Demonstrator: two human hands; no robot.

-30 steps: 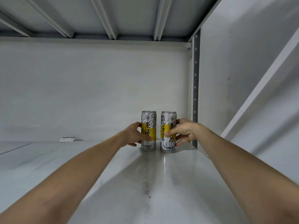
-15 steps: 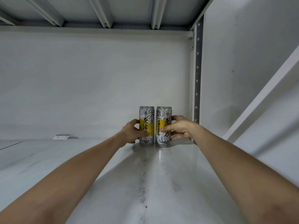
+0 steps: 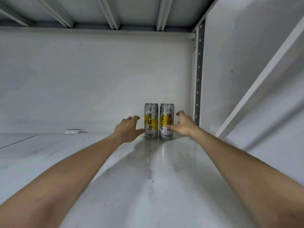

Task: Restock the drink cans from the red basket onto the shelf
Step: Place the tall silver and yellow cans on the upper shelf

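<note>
Left drink can (image 3: pixel 151 120) and right drink can (image 3: pixel 165 112) upright, just beside each other, far back on the shelf (image 3: pixel 148 186).
Both arms stretched forward; left hand (image 3: pixel 127 130) beside the left drink can, grip spread, thumb tip at its lower side; right hand (image 3: pixel 183 126) beside the right drink can, grip spread, thumb across its front.

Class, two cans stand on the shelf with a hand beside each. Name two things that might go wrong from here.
The left hand has its thumb by the left can; a careless withdrawal may tip that narrow can. The right hand sits between the right can and the shelf upright; a bump might knock one can into the other.
</note>
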